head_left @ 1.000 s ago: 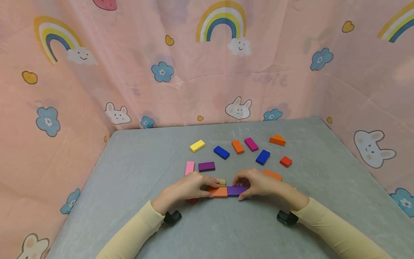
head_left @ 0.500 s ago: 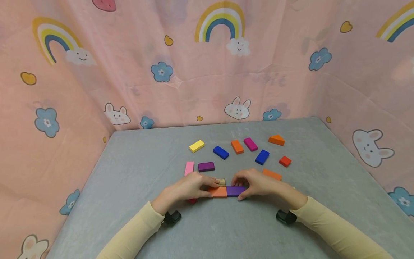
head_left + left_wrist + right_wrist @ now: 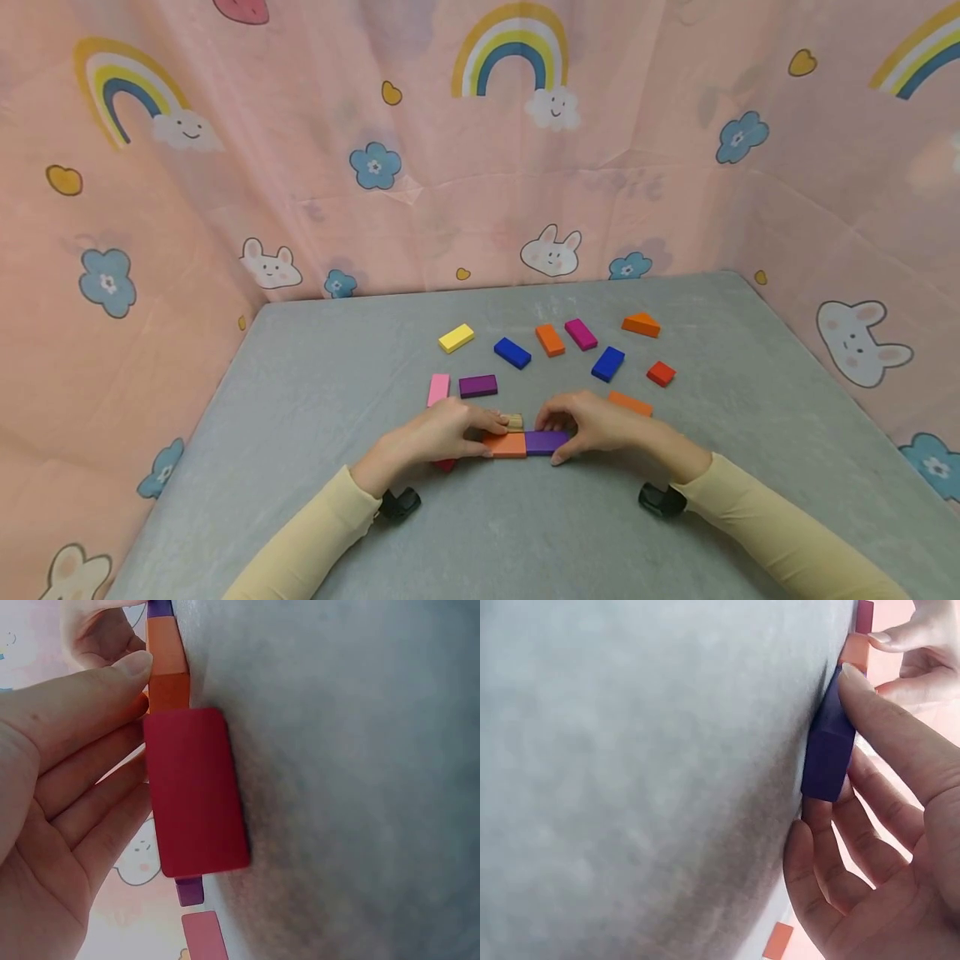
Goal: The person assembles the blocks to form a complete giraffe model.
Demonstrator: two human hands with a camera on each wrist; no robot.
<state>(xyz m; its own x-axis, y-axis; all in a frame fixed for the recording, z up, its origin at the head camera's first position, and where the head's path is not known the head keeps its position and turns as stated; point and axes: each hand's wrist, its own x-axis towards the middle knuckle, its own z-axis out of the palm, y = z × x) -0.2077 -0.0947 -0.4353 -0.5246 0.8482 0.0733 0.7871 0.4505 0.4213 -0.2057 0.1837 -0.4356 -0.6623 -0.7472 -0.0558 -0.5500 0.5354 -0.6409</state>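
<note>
In the head view an orange block (image 3: 510, 447) and a purple block (image 3: 546, 443) lie end to end on the grey table. My left hand (image 3: 448, 430) pinches the orange block between thumb and fingers. The purple block is pinched by my right hand (image 3: 596, 425), its thumb on the near side and fingers behind. Just behind the orange block sits a small wood-coloured block (image 3: 515, 422), partly covered by left fingertips. A red block (image 3: 196, 791) stands out large beside the left fingers in the left wrist view; from the head, that hand hides most of it.
Behind the hands lie a pink block (image 3: 438, 388), a dark purple block (image 3: 478, 386), a yellow block (image 3: 457, 338) and several others. An orange triangular block (image 3: 641, 324) is at the back right. Another orange block (image 3: 630, 404) lies by the right wrist. A pink printed curtain (image 3: 465, 192) borders the table.
</note>
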